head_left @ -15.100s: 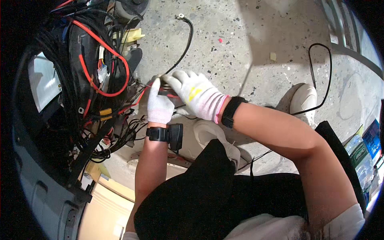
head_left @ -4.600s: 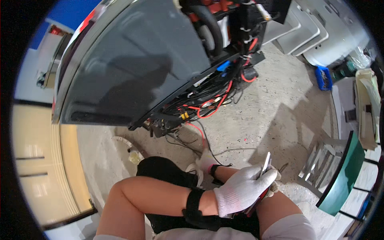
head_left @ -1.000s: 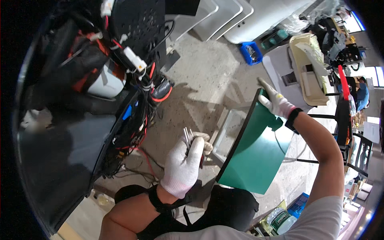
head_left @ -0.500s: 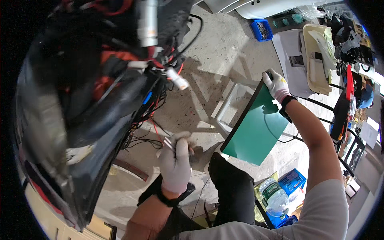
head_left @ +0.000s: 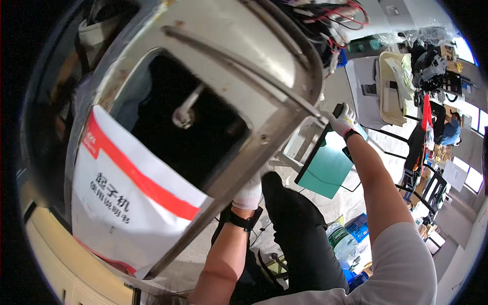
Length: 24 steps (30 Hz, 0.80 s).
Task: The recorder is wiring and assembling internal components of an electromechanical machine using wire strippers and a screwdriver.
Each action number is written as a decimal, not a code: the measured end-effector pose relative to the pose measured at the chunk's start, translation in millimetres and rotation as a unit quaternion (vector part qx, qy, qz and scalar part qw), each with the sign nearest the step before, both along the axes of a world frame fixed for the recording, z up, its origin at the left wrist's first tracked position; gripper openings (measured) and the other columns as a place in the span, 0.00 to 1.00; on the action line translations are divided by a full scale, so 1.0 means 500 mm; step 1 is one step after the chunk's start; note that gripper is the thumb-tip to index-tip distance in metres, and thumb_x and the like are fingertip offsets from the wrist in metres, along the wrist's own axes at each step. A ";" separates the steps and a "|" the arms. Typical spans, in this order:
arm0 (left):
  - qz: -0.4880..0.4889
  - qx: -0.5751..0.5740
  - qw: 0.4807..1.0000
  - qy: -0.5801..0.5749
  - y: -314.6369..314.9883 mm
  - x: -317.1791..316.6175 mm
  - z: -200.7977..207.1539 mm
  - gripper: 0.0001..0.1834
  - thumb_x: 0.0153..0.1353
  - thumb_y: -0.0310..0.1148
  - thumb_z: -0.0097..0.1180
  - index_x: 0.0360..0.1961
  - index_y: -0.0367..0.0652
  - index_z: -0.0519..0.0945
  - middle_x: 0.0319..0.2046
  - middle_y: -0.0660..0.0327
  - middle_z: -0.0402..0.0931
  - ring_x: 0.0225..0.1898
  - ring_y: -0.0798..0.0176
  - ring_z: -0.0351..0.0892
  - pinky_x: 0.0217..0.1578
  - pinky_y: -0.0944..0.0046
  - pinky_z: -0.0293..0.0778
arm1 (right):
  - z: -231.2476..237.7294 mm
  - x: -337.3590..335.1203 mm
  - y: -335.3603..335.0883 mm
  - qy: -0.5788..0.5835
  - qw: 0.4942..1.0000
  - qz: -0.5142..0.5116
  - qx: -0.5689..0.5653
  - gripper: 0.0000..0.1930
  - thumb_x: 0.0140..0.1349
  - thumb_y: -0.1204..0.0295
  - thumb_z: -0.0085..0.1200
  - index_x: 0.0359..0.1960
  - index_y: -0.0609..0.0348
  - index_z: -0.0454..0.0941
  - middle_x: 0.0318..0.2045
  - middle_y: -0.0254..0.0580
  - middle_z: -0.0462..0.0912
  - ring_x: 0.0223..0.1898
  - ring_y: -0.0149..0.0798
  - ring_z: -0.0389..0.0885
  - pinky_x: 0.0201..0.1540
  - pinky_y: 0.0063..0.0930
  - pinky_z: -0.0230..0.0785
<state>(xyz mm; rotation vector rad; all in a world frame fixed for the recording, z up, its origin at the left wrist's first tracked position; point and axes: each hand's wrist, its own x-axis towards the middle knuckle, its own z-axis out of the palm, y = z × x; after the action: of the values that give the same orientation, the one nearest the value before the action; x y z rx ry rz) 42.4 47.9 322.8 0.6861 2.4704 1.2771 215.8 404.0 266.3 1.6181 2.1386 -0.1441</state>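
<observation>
- Right hand [head_left: 345, 122]: gloved in white, arm extended to the far right. The fingers are bent closed over the dark far edge of a green-topped stool [head_left: 324, 170]; the pressure applied cannot be told.
- Left hand [head_left: 248, 194]: gloved in white, positioned near, behind the lower edge of a metal panel [head_left: 239, 38]. Only the cuff end of the glove shows clearly; finger opening and any held item cannot be told.
- Green-topped stool: located right of the metal panel, beyond the person's knees, with its green top tilted and its pale leg frame [head_left: 292, 161] on the left side.
- Metal panel: occupies the left and centre, close to the camera. It has a dark rectangular opening with a metal bracket [head_left: 184, 111] inside. A metal rod [head_left: 254, 71] slants across its far side toward the right hand.
- White pouch [head_left: 112, 223]: lies against the near left part of the panel; a red band crosses it.
- Wires [head_left: 333, 18]: red and black, bundled beyond the panel's far right corner.
- Clear bottle [head_left: 347, 248]: near right, beside a blue package [head_left: 357, 227].
- Cream tray [head_left: 385, 99]: far right, past the right hand.
- Another person [head_left: 450, 133]: seen small at the far right, in a blue top.
</observation>
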 end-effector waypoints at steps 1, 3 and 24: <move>0.011 0.001 0.999 -0.047 -0.008 0.000 0.003 0.11 0.68 0.34 0.48 0.39 0.39 0.79 0.30 0.58 0.82 0.32 0.63 0.81 0.35 0.65 0.76 | 0.000 -0.001 -0.001 0.002 1.000 0.002 -0.011 0.50 0.52 0.43 0.55 0.70 0.60 0.47 0.67 0.61 0.54 0.69 0.62 0.46 0.70 0.49 0.44; 0.027 -0.001 0.987 -0.160 -0.016 -0.008 0.006 0.11 0.68 0.34 0.49 0.39 0.40 0.79 0.30 0.59 0.82 0.32 0.63 0.81 0.35 0.65 0.76 | 0.002 0.001 -0.005 -0.020 0.999 -0.003 -0.035 0.51 0.52 0.42 0.55 0.69 0.62 0.48 0.66 0.62 0.55 0.67 0.63 0.50 0.69 0.48 0.47; -0.126 -0.292 0.947 -0.036 -0.059 -0.122 0.047 0.15 0.63 0.34 0.45 0.43 0.39 0.79 0.43 0.43 0.78 0.46 0.41 0.78 0.46 0.49 0.73 | -0.039 0.031 0.082 -0.221 0.822 0.205 -0.483 0.23 0.64 0.54 0.45 0.54 0.56 0.74 0.47 0.50 0.81 0.50 0.49 0.78 0.52 0.41 0.69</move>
<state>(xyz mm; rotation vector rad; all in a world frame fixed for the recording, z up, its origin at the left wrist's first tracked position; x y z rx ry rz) -18.5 18.4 346.4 0.7386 2.4134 0.4270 231.1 444.9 246.6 0.5131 1.5514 -0.5484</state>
